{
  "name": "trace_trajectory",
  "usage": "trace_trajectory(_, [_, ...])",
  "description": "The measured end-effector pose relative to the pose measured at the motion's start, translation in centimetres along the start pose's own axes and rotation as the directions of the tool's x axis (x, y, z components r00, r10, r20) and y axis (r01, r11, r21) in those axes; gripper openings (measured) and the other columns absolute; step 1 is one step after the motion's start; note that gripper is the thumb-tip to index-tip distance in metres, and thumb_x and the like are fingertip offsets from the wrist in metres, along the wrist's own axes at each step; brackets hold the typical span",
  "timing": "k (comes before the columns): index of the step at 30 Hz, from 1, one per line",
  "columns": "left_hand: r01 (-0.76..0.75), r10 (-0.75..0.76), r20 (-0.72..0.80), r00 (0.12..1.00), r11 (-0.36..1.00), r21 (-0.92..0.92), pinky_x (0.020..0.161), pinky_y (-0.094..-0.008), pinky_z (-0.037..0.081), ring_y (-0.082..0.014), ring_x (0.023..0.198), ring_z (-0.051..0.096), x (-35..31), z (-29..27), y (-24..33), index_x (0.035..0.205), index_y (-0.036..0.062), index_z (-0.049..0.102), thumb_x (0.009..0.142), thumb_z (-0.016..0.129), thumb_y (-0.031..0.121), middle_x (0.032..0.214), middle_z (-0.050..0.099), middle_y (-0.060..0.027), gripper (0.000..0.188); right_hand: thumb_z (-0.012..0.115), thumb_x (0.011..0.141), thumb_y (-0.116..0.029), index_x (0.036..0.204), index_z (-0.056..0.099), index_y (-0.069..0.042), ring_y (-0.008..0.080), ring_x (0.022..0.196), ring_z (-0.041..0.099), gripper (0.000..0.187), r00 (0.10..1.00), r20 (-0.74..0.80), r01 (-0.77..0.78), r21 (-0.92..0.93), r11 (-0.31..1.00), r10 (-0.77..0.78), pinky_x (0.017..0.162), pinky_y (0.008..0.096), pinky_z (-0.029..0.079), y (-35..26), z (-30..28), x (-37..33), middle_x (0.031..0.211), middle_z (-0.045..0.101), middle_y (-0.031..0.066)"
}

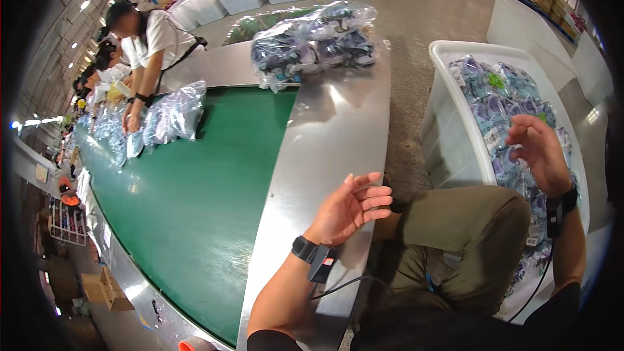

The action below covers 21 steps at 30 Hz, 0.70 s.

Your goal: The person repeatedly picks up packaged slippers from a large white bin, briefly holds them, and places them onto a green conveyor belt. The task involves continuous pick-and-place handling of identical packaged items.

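Metal ledge (331, 133) lies beneath spread left hand (348, 211), bagged goods (495, 107) beneath wide, half-curled right hand (543, 156).

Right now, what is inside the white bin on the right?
The white bin holds a heap of purple and pale-blue items in clear plastic. The right hand and a knee cover parts; what lies beneath the top layer is hidden.

Left hand (354, 208) held palm turned inward, fingers loosely extended, above the right edge of the metal table (318, 172). Right hand (539, 156) held with fingers curled over bagged bundles (493, 104) piled in a white bin (452, 136); contact cannot be made out. Clear bags (318, 49) heaped near the table's far right corner. At the green belt's (201, 195) far edge, plastic bags (174, 117) are handled by a co-worker (159, 42).
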<state>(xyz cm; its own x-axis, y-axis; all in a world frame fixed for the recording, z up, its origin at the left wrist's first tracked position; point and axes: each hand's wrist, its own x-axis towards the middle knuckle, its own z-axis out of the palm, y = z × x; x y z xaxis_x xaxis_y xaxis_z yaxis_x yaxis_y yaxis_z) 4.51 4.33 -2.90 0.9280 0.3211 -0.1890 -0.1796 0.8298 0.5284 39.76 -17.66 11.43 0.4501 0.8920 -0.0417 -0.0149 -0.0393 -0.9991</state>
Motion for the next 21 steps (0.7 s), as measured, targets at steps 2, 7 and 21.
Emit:
trace_trajectory(2, [-0.006,0.007,-0.014,1.0,1.0,0.007,0.106,-0.0474,0.052,-0.0315,0.122,0.062,-0.3,-0.3,-0.1,0.145,0.002,0.044,0.107,0.041,0.052,0.132,0.061,-0.0219,0.063,0.061,0.102,-0.033,0.134,0.056,0.0,0.0171,0.101,0.066,0.046,0.982,0.187,-0.028,0.203,0.979,-0.011,0.079,0.0318,0.054,0.4,5.1,1.6,0.112,0.067,0.0067])
trace_trajectory(7, [0.002,-0.002,0.008,1.0,1.0,0.013,0.105,-0.0449,0.052,-0.0302,0.121,0.062,-0.2,-0.3,0.1,0.146,0.0053,0.045,0.107,0.04,0.053,0.132,0.061,-0.0199,0.062,0.058,0.102,-0.04,0.127,0.061,-0.001,0.0193,0.096,0.066,0.046,0.928,0.36,-0.256,0.43,0.866,0.096,0.076,0.0331,0.053,2.8,14.5,4.9,0.104,0.067,0.0062])
trace_trajectory(21, [0.023,-0.021,0.054,0.998,0.998,-0.052,0.101,-0.0408,0.055,-0.024,0.116,0.065,0.0,-0.5,-0.1,0.15,0.0054,0.041,0.109,0.036,0.051,0.128,0.063,-0.0142,0.062,0.053,0.102,-0.042,0.12,0.06,0.0,0.0206,0.087,0.064,0.045,0.806,0.481,-0.517,0.287,0.806,0.345,0.073,0.0343,0.053,7.4,16.3,3.3,0.098,0.064,0.0081])
